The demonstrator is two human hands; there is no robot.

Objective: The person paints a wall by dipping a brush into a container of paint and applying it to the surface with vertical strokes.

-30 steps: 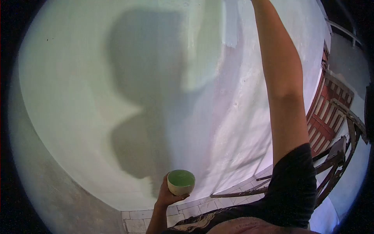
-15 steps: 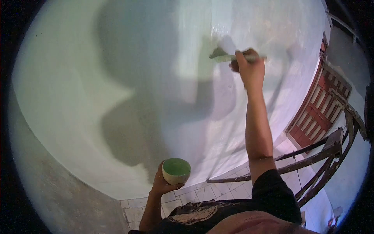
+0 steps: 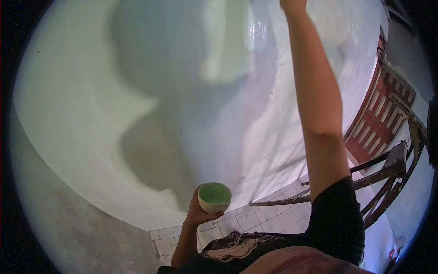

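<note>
My left hand [image 3: 197, 213] is wrapped round the side and underside of a pale bowl [image 3: 215, 207] holding green paint [image 3: 214, 194]. It is low in the view, in front of the wall's foot. Reaching up along the wall [image 3: 169, 114], my right arm ends at the top edge. Only the wrist end of my right hand [image 3: 293, 4] shows there; its fingers and the paintbrush seen earlier are out of view. Wet, glossy streaks mark the upper wall left of that arm, and my shadow falls across its middle.
A dark wooden ladder-like frame [image 3: 383, 176] stands to the right, one leg running toward the wall's base. Behind it is a red-brown slatted panel [image 3: 376, 116]. White floor tiles [image 3: 255, 219] lie below, and a bare grey wall [image 3: 86, 223] is at left.
My right hand has moved up the wall, taking the paintbrush out of view. The bowl in my left hand sits slightly farther right in the picture.
</note>
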